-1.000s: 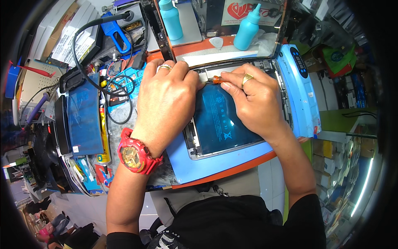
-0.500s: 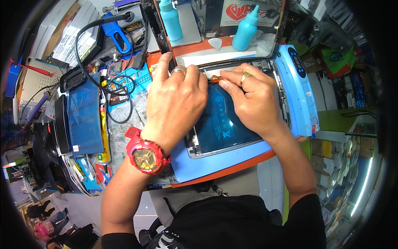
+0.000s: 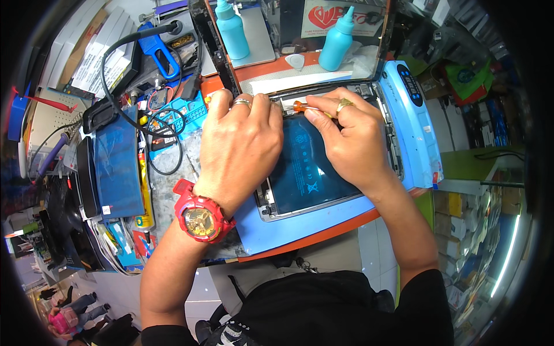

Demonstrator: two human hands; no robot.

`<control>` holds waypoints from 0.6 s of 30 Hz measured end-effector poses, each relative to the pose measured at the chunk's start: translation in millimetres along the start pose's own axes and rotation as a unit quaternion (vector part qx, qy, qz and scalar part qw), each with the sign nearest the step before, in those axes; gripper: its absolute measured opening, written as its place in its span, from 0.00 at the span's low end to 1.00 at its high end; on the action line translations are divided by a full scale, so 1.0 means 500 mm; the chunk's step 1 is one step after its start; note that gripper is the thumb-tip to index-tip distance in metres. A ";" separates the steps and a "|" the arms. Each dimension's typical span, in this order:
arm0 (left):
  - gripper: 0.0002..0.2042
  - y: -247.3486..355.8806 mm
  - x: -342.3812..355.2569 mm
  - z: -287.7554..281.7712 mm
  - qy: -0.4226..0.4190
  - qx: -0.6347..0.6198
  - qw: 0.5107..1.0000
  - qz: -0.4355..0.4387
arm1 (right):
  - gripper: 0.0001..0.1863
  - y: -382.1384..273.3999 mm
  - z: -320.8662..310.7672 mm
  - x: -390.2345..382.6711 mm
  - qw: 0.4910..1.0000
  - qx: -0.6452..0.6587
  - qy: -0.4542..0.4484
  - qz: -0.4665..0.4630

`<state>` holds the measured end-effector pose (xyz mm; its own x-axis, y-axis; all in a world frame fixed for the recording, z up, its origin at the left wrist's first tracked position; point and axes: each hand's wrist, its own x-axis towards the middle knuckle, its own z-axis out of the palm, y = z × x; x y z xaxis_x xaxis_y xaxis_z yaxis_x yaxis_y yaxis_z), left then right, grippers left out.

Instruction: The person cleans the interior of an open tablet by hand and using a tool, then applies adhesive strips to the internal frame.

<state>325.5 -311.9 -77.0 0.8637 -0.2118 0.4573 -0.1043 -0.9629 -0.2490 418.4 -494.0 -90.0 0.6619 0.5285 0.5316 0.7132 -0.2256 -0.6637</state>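
Note:
An opened tablet lies on a blue machine bed, its large dark battery exposed. My right hand is closed over the tablet's upper part, pinching a slim tool with an orange end between thumb and forefinger. The tool's exact kind is hard to make out. My left hand, with a red watch on its wrist, rests over the upper left edge. Its fingers are bent down and close together; their tips and whatever they grip are hidden. Behind both hands, a glossy dark-framed panel stands tilted up.
Teal nozzle bottles show at the panel; one may be a reflection. The machine's button panel stands at right. Left are a black cable, a blue-handled tool, a yellow tube and a dark flat panel.
My left forefinger, stretched out before, is now bent down with the others. More of the tool's orange end shows in my right hand. The whole view has shifted slightly.

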 end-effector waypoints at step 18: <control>0.01 -0.018 -0.012 0.003 0.019 -0.108 0.992 -0.066 | 0.10 -0.007 -0.020 -0.005 0.998 0.039 -0.014 0.052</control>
<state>322.3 -301.6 -78.8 0.8582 -0.0841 0.5063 -0.0985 -0.9951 0.0017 416.3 -502.6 -83.8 0.7236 0.5291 0.4433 0.6201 -0.2162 -0.7542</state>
